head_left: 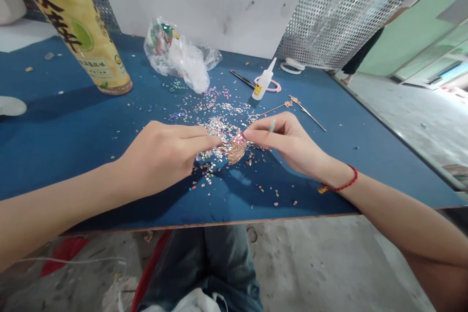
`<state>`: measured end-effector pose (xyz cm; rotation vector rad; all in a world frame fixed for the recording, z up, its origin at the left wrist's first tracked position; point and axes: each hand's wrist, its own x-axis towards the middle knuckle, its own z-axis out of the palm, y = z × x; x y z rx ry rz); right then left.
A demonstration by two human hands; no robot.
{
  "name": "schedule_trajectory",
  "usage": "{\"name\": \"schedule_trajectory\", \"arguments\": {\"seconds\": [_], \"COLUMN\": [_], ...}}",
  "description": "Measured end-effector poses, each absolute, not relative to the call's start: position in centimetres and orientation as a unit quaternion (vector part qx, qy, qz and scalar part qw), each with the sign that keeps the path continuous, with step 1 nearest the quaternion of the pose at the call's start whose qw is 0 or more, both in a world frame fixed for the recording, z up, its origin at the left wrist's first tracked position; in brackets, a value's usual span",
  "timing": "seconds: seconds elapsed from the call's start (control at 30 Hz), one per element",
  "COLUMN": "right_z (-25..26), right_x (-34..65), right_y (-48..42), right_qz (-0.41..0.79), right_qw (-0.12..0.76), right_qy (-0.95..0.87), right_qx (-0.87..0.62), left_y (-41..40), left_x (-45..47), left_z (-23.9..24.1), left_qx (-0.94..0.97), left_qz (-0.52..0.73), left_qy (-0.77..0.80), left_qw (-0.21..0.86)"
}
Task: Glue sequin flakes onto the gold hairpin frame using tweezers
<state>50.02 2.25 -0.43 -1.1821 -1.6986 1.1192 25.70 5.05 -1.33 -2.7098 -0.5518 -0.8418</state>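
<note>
A gold, leaf-shaped metal ornament (pixel 237 152) with pink sparkling bits on its upper part is held just above the blue table. My left hand (pixel 166 153) is closed, its fingertips pinching the ornament's left edge. From the other side, my right hand (pixel 283 139) works at its upper edge, thumb and forefinger pressed together. A thin pale green stick (pixel 272 126) shows between the right fingers; its lower end is hidden. Loose shiny chips (pixel 219 124) in many colours lie scattered around and behind the ornament.
A white glue bottle (pixel 260 85) stands behind my right hand, beside pink-handled scissors (pixel 272 87). Two gold hairpins (pixel 309 116) lie to the right. Farther back are a clear plastic bag (pixel 183 56) and a tall yellow drink bottle (pixel 87 34). The table's front edge (pixel 219 223) is near me.
</note>
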Motion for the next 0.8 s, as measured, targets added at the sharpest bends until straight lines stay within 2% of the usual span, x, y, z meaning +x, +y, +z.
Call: {"name": "schedule_trajectory", "arguments": {"seconds": [0.4, 0.6, 0.8], "right_z": [-0.49, -1.02, -0.90], "right_x": [49.68, 49.82, 49.87], "right_y": [2.20, 2.53, 2.39], "right_qz": [0.401, 0.476, 0.446], "right_qw": [0.356, 0.420, 0.377], "right_qy": [-0.713, -0.640, -0.671], "right_qx": [-0.452, -0.432, -0.457], "left_y": [4.87, 4.90, 5.01], "left_x": [25.60, 25.60, 25.68], "left_z": [-1.65, -1.75, -1.48], "left_qx": [-0.935, -0.929, -0.932], "left_qz": [-0.284, -0.298, -0.289], "left_qy": [-0.162, -0.172, -0.161], "left_qw": [0.138, 0.136, 0.147]}}
